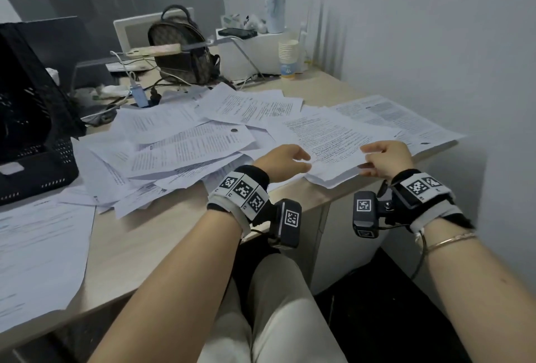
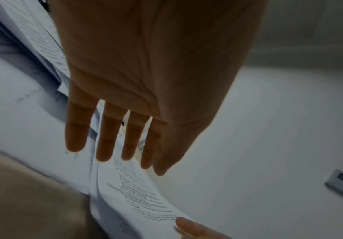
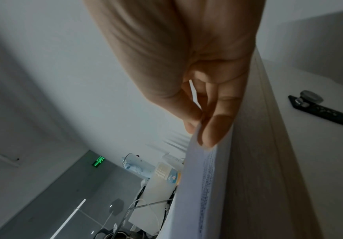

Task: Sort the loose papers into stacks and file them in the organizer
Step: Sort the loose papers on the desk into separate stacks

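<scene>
- Two hands work at the near edge of the desk (image 1: 162,235), both at one printed sheet (image 1: 333,142) lying on top of a small stack of papers
- Right hand (image 1: 387,158): thumb and fingers pinch the near right corner of the printed sheet; the right wrist view shows the paper edge clamped between thumb and forefinger (image 3: 217,127), with the desk edge just beside them
- Left hand (image 1: 285,161): fingers (image 2: 109,137) straight and spread, holding nothing; it sits at the left edge of the same sheet, and contact with the paper cannot be confirmed
- Printed sheet: in the left wrist view it curves from under the left fingers to the right hand's fingertips
- Loose papers (image 1: 179,142): a large untidy pile spreads to the left of the left hand and beyond both hands, sheets overlapping at many angles; further sheets (image 1: 406,119) lie past the right hand, toward the wall
- Black organizer (image 1: 32,136): stands far to the left of the left hand, well apart from the pile's centre; its perforated wall faces the papers
- One more sheet (image 1: 40,258) lies flat near the organizer, on the person's side
- Beyond the pile: a dark backpack (image 1: 181,49), a stack of paper cups (image 1: 288,58) and a white box (image 1: 249,55) with a phone (image 1: 237,32) on it
</scene>
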Tool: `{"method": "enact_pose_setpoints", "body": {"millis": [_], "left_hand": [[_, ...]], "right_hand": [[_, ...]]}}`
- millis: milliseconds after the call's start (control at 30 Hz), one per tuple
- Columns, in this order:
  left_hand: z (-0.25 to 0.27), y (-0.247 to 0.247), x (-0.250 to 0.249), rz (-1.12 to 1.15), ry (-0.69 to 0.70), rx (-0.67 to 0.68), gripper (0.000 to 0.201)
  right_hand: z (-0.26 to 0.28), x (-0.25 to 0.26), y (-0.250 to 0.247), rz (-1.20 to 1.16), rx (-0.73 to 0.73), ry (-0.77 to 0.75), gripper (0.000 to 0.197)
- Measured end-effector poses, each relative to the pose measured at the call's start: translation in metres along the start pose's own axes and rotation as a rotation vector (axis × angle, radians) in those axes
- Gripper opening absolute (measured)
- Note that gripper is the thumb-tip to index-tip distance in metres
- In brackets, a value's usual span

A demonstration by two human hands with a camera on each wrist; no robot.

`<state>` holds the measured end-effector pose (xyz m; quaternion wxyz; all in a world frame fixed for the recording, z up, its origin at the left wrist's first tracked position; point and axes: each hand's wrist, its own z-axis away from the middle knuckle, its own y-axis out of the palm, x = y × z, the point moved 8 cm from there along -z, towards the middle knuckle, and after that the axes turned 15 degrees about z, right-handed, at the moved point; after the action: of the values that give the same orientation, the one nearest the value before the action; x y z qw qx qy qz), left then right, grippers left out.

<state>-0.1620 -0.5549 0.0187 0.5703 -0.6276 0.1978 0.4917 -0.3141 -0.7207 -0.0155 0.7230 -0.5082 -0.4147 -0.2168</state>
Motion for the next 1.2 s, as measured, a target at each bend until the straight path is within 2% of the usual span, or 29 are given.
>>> {"method": "enact_pose_setpoints", "body": {"millis": [100, 200, 333, 433, 600, 833, 1033, 1200], "left_hand": [[0.002, 0.002, 0.004, 0.003, -0.021, 0.024, 0.033], [0.003, -0.001, 0.003, 0.053, -0.001, 0.023, 0.032], [0.006, -0.017, 0.003, 0.133, 0.027, -0.025, 0.028], [0.010, -0.036, 0.010, 0.161, 0.032, -0.071, 0.027], [0.019, -0.075, 0.024, 0.150, 0.044, -0.165, 0.022], [0.029, -0.140, 0.051, 0.145, 0.001, -0.286, 0.022], [0.039, -0.204, 0.094, 0.020, -0.161, -0.402, 0.030], [0.039, -0.227, 0.125, -0.076, -0.267, -0.402, 0.038]], "right_hand": [[0.002, -0.004, -0.008, 0.033, -0.062, 0.044, 0.033], [0.006, 0.001, -0.021, 0.177, -0.175, 0.039, 0.044], [0.013, 0.021, -0.021, 0.225, -0.197, -0.032, 0.048], [0.015, 0.051, -0.005, 0.203, -0.180, -0.147, 0.041], [0.018, 0.095, 0.039, 0.147, -0.082, -0.249, 0.028], [0.018, 0.158, 0.119, 0.240, 0.105, -0.350, 0.025], [0.013, 0.201, 0.189, 0.353, 0.233, -0.403, 0.025], [-0.005, 0.207, 0.237, 0.484, 0.329, -0.393, 0.021]]}}
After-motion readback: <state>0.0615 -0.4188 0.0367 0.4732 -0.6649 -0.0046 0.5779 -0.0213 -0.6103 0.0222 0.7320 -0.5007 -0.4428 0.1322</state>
